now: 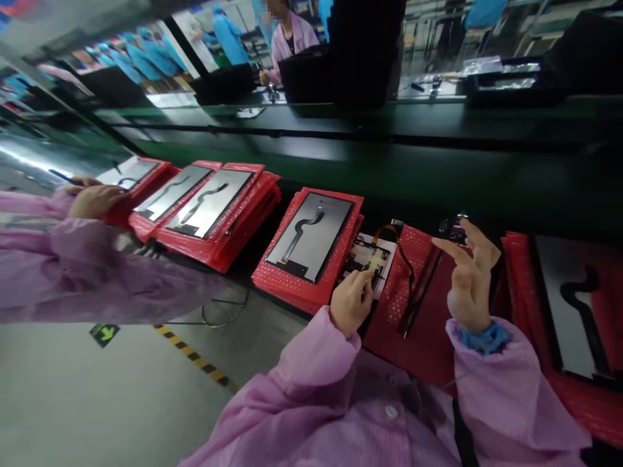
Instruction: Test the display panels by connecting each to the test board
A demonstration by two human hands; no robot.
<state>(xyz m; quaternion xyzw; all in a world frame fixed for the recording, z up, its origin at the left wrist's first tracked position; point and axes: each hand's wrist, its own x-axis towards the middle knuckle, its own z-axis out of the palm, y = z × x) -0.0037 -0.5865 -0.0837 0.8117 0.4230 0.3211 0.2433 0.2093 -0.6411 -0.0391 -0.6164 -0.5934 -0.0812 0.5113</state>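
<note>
My left hand (351,302) has its fingers curled together at the near edge of a small circuit board (372,254); whether anything is pinched in them is hidden. The board has an orange flex cable and lies on a white sheet. My right hand (470,279) is raised over a dark red surface (413,344), thumb and forefinger apart, with nothing visible in it. Between my hands lie a red bubble-wrap piece (396,299) and a thin black cable (411,275). A small shiny dark object (455,227), of unclear kind, sits just beyond my right fingertips.
Left of my hands, a display panel (314,237) rests on stacked red bubble bags (292,292). More panels lie on red stacks (243,220) farther left, where a co-worker's hand (95,200) reaches in. Another panel (577,305) is at right. A green ledge (316,152) runs behind.
</note>
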